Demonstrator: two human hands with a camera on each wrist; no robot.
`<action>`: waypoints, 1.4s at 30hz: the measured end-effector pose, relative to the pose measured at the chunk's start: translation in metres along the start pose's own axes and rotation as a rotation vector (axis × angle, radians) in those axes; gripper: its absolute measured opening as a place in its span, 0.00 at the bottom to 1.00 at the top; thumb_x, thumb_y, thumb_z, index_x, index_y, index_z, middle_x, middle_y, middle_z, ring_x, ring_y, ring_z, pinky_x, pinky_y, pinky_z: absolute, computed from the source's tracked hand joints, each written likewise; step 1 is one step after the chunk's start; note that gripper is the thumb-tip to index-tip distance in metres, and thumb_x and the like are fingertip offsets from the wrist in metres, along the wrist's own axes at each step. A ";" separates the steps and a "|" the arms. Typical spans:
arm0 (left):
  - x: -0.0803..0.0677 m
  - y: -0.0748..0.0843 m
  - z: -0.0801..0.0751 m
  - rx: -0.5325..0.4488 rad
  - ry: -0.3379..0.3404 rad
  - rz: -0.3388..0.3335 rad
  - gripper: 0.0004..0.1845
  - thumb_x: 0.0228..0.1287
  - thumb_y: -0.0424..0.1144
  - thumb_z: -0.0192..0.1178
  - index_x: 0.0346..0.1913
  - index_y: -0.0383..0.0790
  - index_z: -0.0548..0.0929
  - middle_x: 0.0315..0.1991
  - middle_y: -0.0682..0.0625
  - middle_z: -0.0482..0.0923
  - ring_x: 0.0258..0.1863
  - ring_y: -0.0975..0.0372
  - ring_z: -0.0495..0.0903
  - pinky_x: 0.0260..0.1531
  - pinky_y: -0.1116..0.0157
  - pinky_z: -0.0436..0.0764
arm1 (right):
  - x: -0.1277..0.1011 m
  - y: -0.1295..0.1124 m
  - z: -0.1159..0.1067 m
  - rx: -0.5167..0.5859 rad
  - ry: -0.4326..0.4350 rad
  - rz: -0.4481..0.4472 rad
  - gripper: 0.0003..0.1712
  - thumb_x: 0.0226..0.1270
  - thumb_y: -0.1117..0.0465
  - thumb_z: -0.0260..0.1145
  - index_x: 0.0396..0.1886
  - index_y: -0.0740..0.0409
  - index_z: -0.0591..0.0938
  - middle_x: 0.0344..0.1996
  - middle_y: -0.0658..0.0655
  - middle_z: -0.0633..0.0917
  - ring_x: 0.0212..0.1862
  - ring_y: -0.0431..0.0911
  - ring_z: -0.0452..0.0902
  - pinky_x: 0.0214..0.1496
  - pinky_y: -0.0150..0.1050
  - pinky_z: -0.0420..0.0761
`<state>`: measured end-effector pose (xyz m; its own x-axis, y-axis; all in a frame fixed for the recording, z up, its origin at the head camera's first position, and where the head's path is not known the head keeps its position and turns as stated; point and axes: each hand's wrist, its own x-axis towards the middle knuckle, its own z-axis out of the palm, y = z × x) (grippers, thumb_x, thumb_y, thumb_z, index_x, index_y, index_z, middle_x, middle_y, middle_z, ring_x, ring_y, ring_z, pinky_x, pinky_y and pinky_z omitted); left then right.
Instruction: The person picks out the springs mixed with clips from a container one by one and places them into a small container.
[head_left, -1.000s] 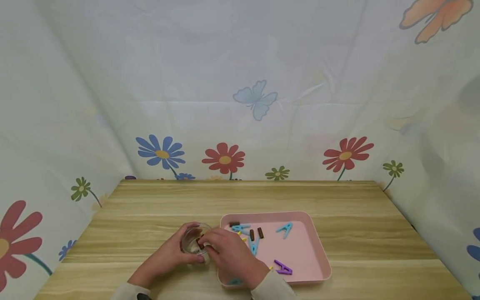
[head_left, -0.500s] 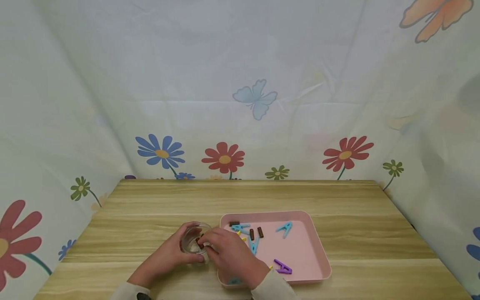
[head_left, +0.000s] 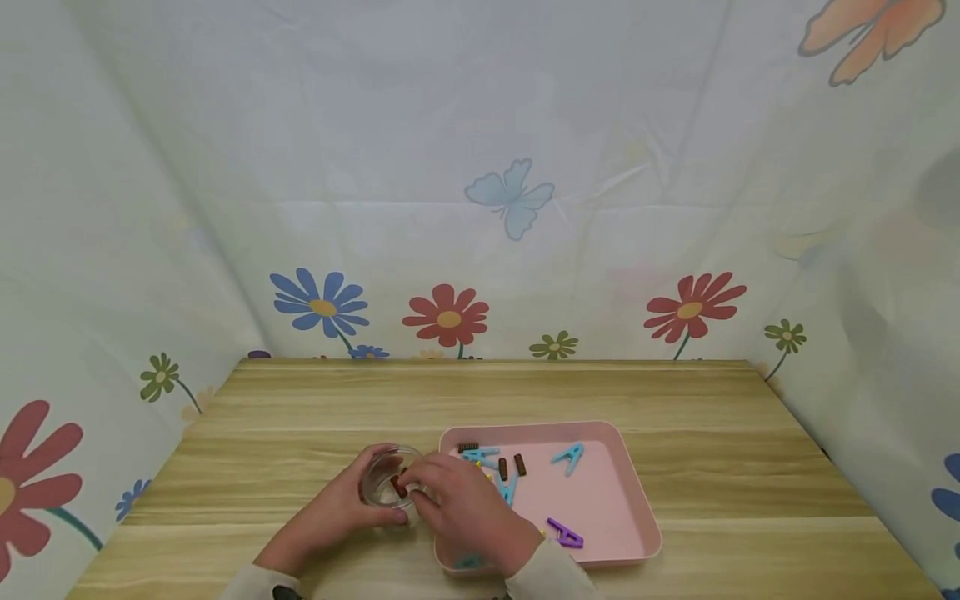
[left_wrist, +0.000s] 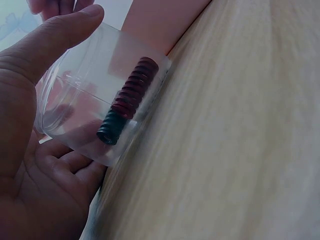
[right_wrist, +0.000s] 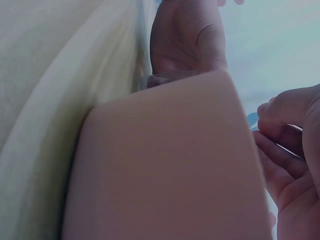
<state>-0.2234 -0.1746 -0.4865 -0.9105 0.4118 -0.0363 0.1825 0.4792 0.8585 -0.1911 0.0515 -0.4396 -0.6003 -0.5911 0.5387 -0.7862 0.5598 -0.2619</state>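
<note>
The left hand [head_left: 330, 512] is curled around a small clear cup [head_left: 390, 482], with the thumb on one side and the fingers on the other, and the cup stands on the wooden table [head_left: 315, 417] just left of a pink tray [head_left: 637, 508]. The right hand [head_left: 468, 508] reaches over the left edge of the tray to the rim of the cup, and its fingertips pinch a dark red spring [head_left: 400, 486] at the mouth of the cup. In the left wrist view the dark red spring [left_wrist: 129, 100] is seen through the clear wall, lying inside the cup [left_wrist: 95, 105]. The right hand covers the near left corner of the tray, so what lies under it is mostly hidden. On the tray there are more brown springs [head_left: 519, 464], some light blue clothespins [head_left: 568, 455] and a purple clothespin [head_left: 564, 533]. The tray is at the front middle of the table. Behind and on both sides of the table hangs a pale cloth [head_left: 480, 125] printed with flowers and butterflies.
</note>
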 end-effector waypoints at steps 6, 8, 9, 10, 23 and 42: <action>0.000 0.000 0.000 -0.018 0.002 0.000 0.42 0.48 0.48 0.75 0.65 0.57 0.63 0.67 0.46 0.69 0.68 0.52 0.67 0.57 0.69 0.71 | -0.001 -0.002 -0.007 0.036 0.029 0.028 0.07 0.67 0.60 0.65 0.43 0.49 0.84 0.43 0.45 0.85 0.45 0.36 0.81 0.47 0.27 0.79; 0.000 -0.001 0.000 -0.026 -0.001 0.000 0.42 0.48 0.48 0.76 0.66 0.56 0.63 0.67 0.46 0.69 0.67 0.52 0.67 0.56 0.71 0.71 | -0.001 -0.001 -0.009 0.055 0.041 0.036 0.07 0.67 0.60 0.66 0.43 0.49 0.84 0.42 0.45 0.85 0.45 0.37 0.82 0.47 0.27 0.79; -0.001 -0.001 0.000 -0.027 -0.001 0.002 0.43 0.48 0.48 0.75 0.66 0.56 0.63 0.67 0.45 0.69 0.67 0.52 0.67 0.55 0.71 0.71 | -0.001 -0.001 -0.010 0.068 0.048 0.037 0.07 0.66 0.60 0.66 0.43 0.49 0.84 0.42 0.45 0.85 0.44 0.37 0.82 0.46 0.27 0.79; -0.001 -0.001 0.000 -0.027 -0.002 0.002 0.43 0.48 0.48 0.75 0.66 0.56 0.63 0.67 0.45 0.69 0.67 0.51 0.67 0.55 0.71 0.72 | -0.001 0.000 -0.011 0.080 0.055 0.037 0.07 0.66 0.61 0.66 0.43 0.49 0.84 0.42 0.45 0.85 0.44 0.37 0.82 0.46 0.27 0.79; 0.000 -0.002 0.000 -0.026 0.003 0.013 0.42 0.48 0.49 0.76 0.65 0.57 0.63 0.66 0.46 0.70 0.68 0.51 0.68 0.56 0.72 0.71 | 0.001 0.005 -0.026 0.120 0.091 0.102 0.09 0.65 0.61 0.67 0.44 0.48 0.84 0.40 0.46 0.85 0.44 0.38 0.81 0.48 0.34 0.80; 0.002 -0.001 0.002 -0.019 0.014 -0.027 0.44 0.45 0.51 0.77 0.65 0.59 0.63 0.66 0.50 0.71 0.69 0.54 0.67 0.64 0.56 0.68 | -0.002 0.020 -0.041 0.129 0.162 0.192 0.09 0.65 0.63 0.67 0.44 0.52 0.84 0.44 0.48 0.84 0.40 0.37 0.83 0.44 0.34 0.83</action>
<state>-0.2243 -0.1726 -0.4881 -0.9200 0.3883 -0.0527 0.1509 0.4751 0.8669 -0.1997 0.0878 -0.4136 -0.7167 -0.3751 0.5879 -0.6790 0.5674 -0.4658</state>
